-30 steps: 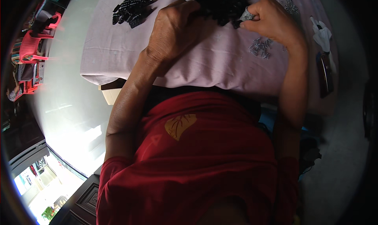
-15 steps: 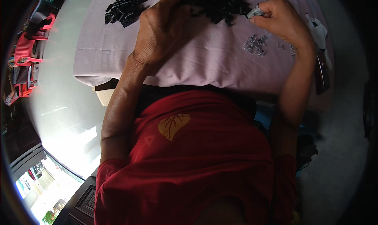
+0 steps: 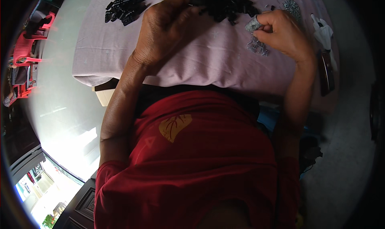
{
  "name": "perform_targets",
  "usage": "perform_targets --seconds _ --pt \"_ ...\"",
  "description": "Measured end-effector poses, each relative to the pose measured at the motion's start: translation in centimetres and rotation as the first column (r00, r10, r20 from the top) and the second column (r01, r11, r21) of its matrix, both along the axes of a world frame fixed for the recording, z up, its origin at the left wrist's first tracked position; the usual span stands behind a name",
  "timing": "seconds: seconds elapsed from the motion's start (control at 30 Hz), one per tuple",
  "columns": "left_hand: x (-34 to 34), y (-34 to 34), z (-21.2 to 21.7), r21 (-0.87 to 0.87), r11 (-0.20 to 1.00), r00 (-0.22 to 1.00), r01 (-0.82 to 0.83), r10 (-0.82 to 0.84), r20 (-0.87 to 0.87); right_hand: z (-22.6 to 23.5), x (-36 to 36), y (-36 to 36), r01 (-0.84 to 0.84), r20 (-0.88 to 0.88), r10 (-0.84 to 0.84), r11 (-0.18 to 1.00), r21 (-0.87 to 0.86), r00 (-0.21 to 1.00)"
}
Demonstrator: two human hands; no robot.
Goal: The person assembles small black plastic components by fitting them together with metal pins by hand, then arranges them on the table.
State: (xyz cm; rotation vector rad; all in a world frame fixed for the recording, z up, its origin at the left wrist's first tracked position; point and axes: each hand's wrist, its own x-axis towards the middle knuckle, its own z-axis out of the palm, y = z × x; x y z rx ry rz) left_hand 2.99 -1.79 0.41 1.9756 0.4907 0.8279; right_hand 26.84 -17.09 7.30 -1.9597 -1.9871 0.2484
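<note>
My left hand (image 3: 162, 32) is over the pink-clothed table (image 3: 108, 54), its fingers curled together beside a large pile of small black plastic pieces (image 3: 224, 4). Whatever it pinches is hidden by the hand. A smaller heap of similar black pieces (image 3: 126, 6) lies to its left. My right hand (image 3: 282, 34) has thumb and forefinger closed, with a grey wrapping (image 3: 253, 24) on a fingertip. Just below those fingers is a small scatter of thin silvery metal bits (image 3: 258, 47). Anything in the pinch is too small to make out.
More silvery bits (image 3: 292, 6) lie beyond my right hand. At the table's right edge are a white cloth-like item (image 3: 323, 33) and a dark, phone-like object (image 3: 326, 74). A cardboard box (image 3: 105, 96) shows under the table, and red plastic chairs (image 3: 25, 48) stand at left.
My right hand has moved down and slightly left, from beside the black pile to the silvery bits. My left hand stays nearly in place, with its fingers shifting a little.
</note>
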Motion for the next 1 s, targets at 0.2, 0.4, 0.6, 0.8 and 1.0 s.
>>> perform_targets --seconds 0.2,0.4,0.6,0.8,1.0 --pt "0.1 0.0 -0.2 -0.139 0.979 0.98 0.151 -0.13 0.149 -0.8 0.4 0.3 0.013 -0.052 -0.015 0.999 -0.042 0.999" --pt "-0.2 -0.2 0.6 -0.31 0.909 0.954 0.277 -0.222 0.202 -0.9 0.5 0.4 0.022 -0.107 -0.025 0.999 -0.033 0.994" --pt "-0.6 -0.7 1.6 -0.465 0.833 0.95 0.3 -0.218 0.223 -1.3 0.2 0.8 -0.028 -0.039 0.031 0.996 0.088 0.999" --pt "-0.7 -0.5 1.8 -0.531 0.777 0.937 0.337 -0.222 0.27 -1.5 -0.4 0.8 -0.048 0.128 0.027 0.985 0.168 0.991" --pt "-0.7 0.0 1.0 -0.449 0.822 0.937 0.35 -0.301 0.18 -0.3 -0.7 0.6 0.063 -0.159 -0.06 0.998 0.015 0.986"
